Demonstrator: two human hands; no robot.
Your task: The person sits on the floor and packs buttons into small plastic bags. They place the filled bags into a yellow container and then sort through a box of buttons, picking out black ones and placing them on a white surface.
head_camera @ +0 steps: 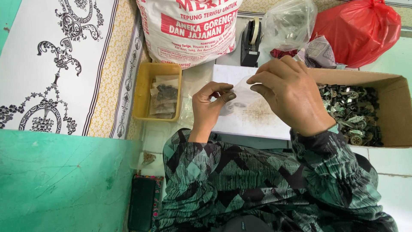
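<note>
Clear small plastic bag [240, 92] pinched between left hand [208, 107] and right hand [292, 94] over a white board [253, 116] — filled bags sit in the yellow tray [143, 92]; cardboard box [395, 107] stays full of metal parts [352, 111]

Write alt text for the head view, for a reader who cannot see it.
Two hands, left and right, pinch a small clear bag between them above a white board. A yellow tray of filled bags sits to the left, and a cardboard box of small metal parts to the right. A sack, tape dispenser and red bag stand behind.
</note>
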